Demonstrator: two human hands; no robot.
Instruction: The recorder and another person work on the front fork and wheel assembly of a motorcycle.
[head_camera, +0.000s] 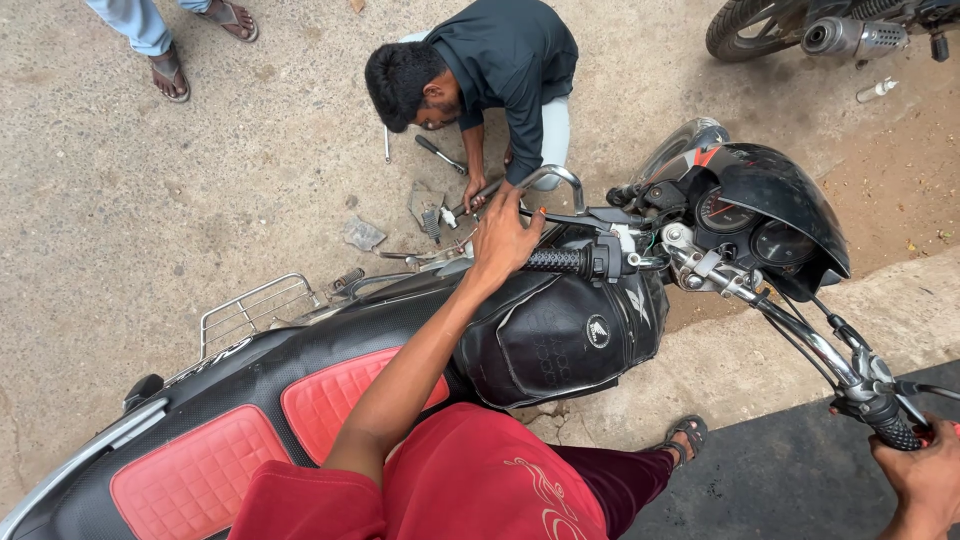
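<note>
Head view looks down on a black motorcycle (560, 330) with red quilted seat panels, leaning across the frame on a concrete yard. The left hand (503, 240) reaches out along a bare arm and rests on the left handlebar, fingers curled loosely over the lever just above the black ribbed grip (556, 260). The right hand (925, 478) sits at the lower right corner, closed around the right grip (893, 425), with part of it cut off by the edge. Between the two hands lie the chrome handlebar, the twin instrument dials (745, 225) and the dark headlamp cowl (785, 195). Just below the left hand is the black padded tank cover (555, 335). Beyond the left hand a person in a dark shirt (505, 60) crouches over the ground, one hand down by the far side of the bike, with a wrench (440, 153) and small metal parts lying near. Far off at the upper left stand two sandalled feet (200, 40); another motorcycle's wheel (750, 25) shows well above the right hand.
</note>
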